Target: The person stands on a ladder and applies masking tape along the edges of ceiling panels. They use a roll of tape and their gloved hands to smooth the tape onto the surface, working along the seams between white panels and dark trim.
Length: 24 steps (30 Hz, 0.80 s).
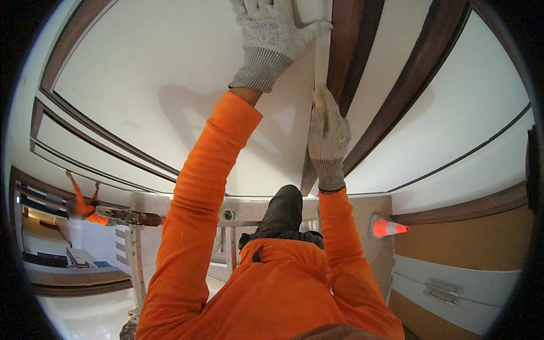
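Note:
My left hand (263, 39), in a grey knitted glove, lies with its fingers and thumb spread on a large white panel (130, 62). Its thumb reaches a narrow pale strip (322, 56) along the panel's right edge, beside a dark brown trim board (344, 51). Below it, my right hand (328, 127), gloved alike, is at the lower part of that strip with its fingers together and bent. A small red spot shows at its left side. Whatever it grips is mostly hidden by the glove.
A second brown board (405, 71) runs to the right. Below are an orange-and-white cone (388, 228), a small white roll or cup (228, 215), and a worn wooden frame (136, 260). At far left, a co-worker in orange (85, 204) reaches up. A grey door with a handle (442, 292) stands lower right.

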### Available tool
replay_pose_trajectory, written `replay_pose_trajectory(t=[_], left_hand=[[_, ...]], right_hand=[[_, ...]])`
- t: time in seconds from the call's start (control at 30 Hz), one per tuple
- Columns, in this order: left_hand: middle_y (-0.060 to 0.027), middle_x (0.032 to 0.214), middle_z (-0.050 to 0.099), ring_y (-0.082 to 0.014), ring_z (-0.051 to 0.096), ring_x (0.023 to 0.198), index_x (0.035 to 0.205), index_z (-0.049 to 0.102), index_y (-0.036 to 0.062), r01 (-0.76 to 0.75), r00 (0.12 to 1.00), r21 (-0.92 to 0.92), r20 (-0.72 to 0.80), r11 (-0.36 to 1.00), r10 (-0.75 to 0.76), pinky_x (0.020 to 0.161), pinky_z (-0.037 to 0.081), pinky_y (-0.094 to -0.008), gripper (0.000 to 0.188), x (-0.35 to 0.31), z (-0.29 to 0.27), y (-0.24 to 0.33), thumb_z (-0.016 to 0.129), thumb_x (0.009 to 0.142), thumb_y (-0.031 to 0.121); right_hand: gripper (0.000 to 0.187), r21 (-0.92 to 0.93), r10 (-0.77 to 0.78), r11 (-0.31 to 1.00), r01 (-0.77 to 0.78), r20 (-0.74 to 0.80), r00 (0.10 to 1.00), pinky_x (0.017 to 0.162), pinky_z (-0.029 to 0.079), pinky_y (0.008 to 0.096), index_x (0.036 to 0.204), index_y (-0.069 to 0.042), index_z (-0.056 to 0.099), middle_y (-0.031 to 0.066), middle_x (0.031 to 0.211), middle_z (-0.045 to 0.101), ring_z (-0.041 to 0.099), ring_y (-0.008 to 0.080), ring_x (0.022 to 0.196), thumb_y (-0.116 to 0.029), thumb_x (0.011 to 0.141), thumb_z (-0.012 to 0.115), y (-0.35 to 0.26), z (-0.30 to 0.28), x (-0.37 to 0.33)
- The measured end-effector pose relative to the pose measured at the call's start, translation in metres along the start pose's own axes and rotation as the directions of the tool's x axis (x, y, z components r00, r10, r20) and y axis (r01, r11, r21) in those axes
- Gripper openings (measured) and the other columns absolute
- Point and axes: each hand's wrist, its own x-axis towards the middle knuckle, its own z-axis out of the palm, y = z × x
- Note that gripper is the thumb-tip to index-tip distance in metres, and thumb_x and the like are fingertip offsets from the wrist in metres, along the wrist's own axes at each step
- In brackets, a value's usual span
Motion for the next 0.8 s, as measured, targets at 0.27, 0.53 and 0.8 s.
replay_pose_trajectory(t=[0.27,0.53,0.8], left_hand=[[-0.0205,0.16,0.034,-0.0418,0.032,0.147,0.159,0.032,0.0053,0.036,0.995,-0.045,-0.087,0.998,-0.04,0.118,0.028,-0.0579,0.088,-0.023,0.003,0.01,0.069,0.09,0.046],[-0.017,0.156,0.044,-0.0394,0.042,0.141,0.153,0.045,0.0107,-0.003,0.993,-0.454,-0.105,0.891,-0.051,0.116,0.034,-0.0568,0.071,-0.053,-0.004,0.067,0.07,0.089,0.03],[-0.0176,0.157,0.044,-0.0399,0.043,0.139,0.152,0.046,0.0107,0.073,0.989,-0.372,-0.093,0.925,-0.115,0.117,0.033,-0.0565,0.07,-0.009,0.0,0.068,0.069,0.089,0.028]], right_hand=[[0.048,0.049,0.132,0.989,-0.139,0.115,0.985,0.102,0.05,0.0439,0.142,-0.006,0.059,0.017,0.138,0.064,0.064,0.034,0.121,-0.036,0.107,0.048,-0.018,-0.011,0.006],[0.048,-0.213,0.073,0.975,-0.069,0.011,0.997,0.091,0.051,0.0503,0.133,-0.003,0.06,0.0169,0.099,0.07,0.068,0.0403,0.091,-0.036,0.098,0.062,0.017,0.003,-0.032],[0.056,-0.196,0.27,0.954,-0.226,0.238,0.933,0.092,0.053,0.0469,0.134,0.0,0.058,0.0224,0.119,0.067,0.067,0.0379,0.104,-0.042,0.097,0.061,0.015,-0.006,-0.025]])
